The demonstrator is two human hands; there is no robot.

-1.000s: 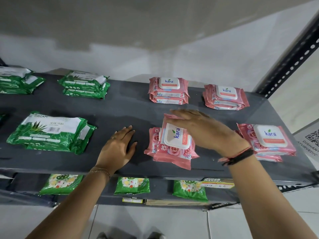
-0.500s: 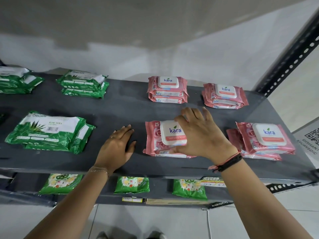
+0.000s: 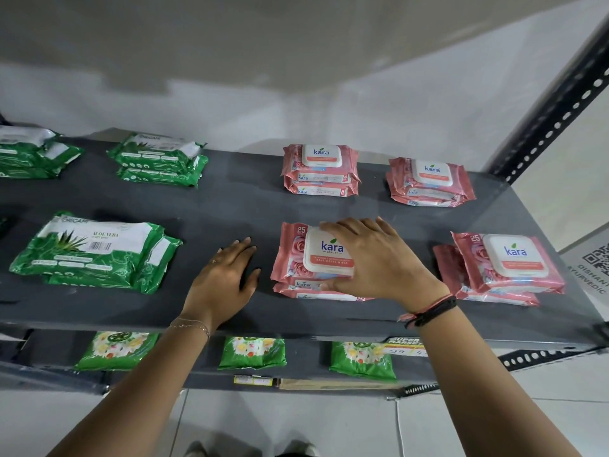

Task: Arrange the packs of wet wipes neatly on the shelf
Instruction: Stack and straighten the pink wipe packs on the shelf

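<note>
A dark grey shelf [image 3: 230, 206] carries pink Kara wipes packs and green aloe vera packs. My right hand [image 3: 379, 262] lies over the right part of the front middle pink stack [image 3: 296, 258], fingers curled round the top pack's far and near edges. That top pack sits flat on a second pink pack beneath it. My left hand [image 3: 224, 282] rests flat on the bare shelf just left of this stack, fingers spread, holding nothing. Two more pink stacks [image 3: 321, 169] [image 3: 428, 183] stand at the back, and another pink stack [image 3: 507, 265] lies at the front right, its packs offset.
Green aloe vera packs lie at the front left [image 3: 92, 252], back middle [image 3: 158, 159] and far left [image 3: 29, 153]. A slotted black upright [image 3: 553, 110] borders the right. On the lower shelf are green floral packs [image 3: 252, 352] and a price tag [image 3: 403, 346].
My right hand has laid the tilted pink pack flat on the pack beneath it and squared it up. My left hand has stayed flat on the shelf.
</note>
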